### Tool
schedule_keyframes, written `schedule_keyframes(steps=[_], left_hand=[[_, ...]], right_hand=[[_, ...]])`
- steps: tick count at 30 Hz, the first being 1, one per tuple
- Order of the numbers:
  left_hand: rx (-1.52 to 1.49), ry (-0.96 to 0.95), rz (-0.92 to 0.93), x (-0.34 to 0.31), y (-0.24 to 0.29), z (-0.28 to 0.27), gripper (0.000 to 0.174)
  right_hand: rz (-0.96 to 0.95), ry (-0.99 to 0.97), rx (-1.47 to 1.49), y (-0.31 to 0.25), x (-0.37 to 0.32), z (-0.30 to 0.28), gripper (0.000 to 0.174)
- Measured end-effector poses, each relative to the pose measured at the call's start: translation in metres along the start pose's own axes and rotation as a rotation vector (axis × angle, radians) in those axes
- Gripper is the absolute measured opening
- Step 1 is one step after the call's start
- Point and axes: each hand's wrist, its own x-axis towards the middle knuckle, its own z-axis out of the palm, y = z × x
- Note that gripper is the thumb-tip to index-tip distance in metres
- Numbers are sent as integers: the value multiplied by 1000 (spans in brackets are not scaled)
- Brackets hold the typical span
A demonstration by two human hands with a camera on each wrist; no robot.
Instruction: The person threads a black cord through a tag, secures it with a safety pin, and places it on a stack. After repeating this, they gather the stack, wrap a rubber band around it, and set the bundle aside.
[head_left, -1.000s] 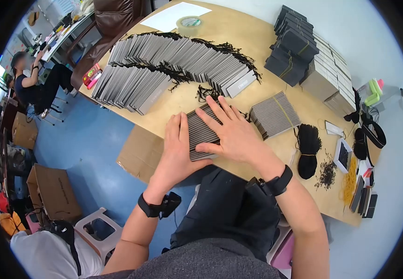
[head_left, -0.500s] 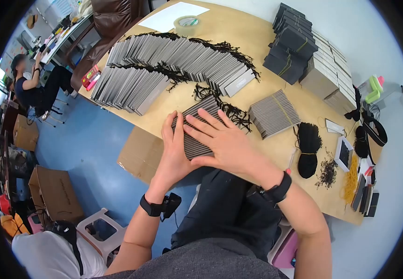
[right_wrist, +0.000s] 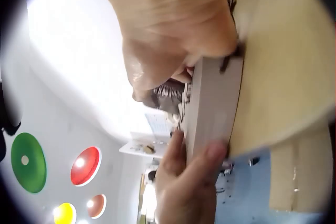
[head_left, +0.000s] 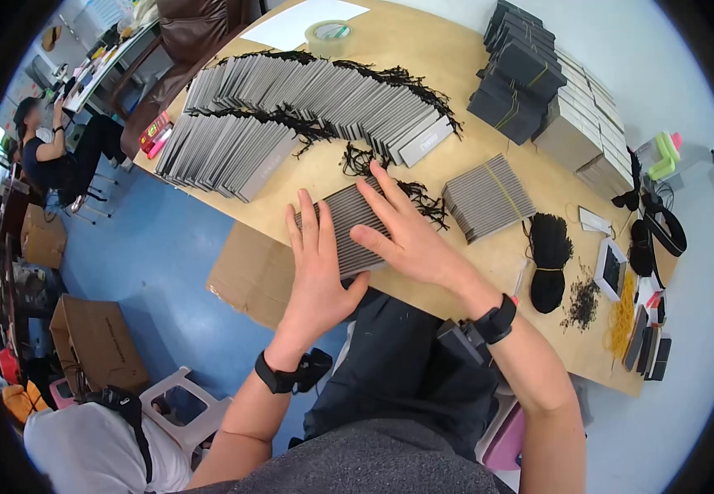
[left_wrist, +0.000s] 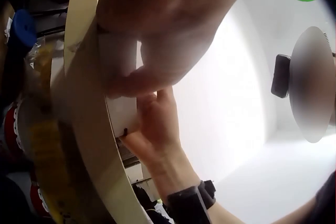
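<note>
In the head view a row of grey strung tags [head_left: 352,235] stands on edge near the table's front, black strings trailing at its far right. My left hand [head_left: 314,276] lies along its left side, fingers straight, thumb stretched toward the near end. My right hand [head_left: 413,244] spreads over the right side, hiding part of the row. In the right wrist view, the left thumb [right_wrist: 207,155] presses the pale end face of the row [right_wrist: 218,103]. The left wrist view shows both hands at the row, partly blurred.
Two long curved rows of similar tags [head_left: 233,152] stand behind. A rubber-banded stack [head_left: 489,199] lies right, beside a black string bundle [head_left: 548,263]. Dark packets [head_left: 515,90] and pale stacks [head_left: 575,132] line the wall side. A cardboard box [head_left: 250,276] sits below the front edge.
My right hand moved left across the tag row, then back right, its thumb now apart from the left thumb. The left fingers have spread a little along the side.
</note>
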Motion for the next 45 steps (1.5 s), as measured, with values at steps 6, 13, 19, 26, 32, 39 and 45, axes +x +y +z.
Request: schedule_keyframes(steps=[6,13,19,26,32,39,45], left_hand=[[185,-59,59,4,-4,-6,105],[218,-56,70,5,-6,-3,110],[156,-55,38,4,-3,-1,111],[199,-30,73,6,-4,-1,111],[159,-44,33,4,-6,0,112],[165,-49,30,5,-5,0,114],[168,-53,18,5,-5,0,115]], right_hand=[[-3,154,-421,-38,-34,-38,61],[78,48,-603,-33,-89,-4,82],[64,113,-561,-37,-92,-3,78],[13,93,-604,-41,-74,-7,61],[5,112,-594,-37,-75,-6,60],[6,122,-580,-36,-73,-5,61],[-17,119,-594,-35,-70,-6,61]])
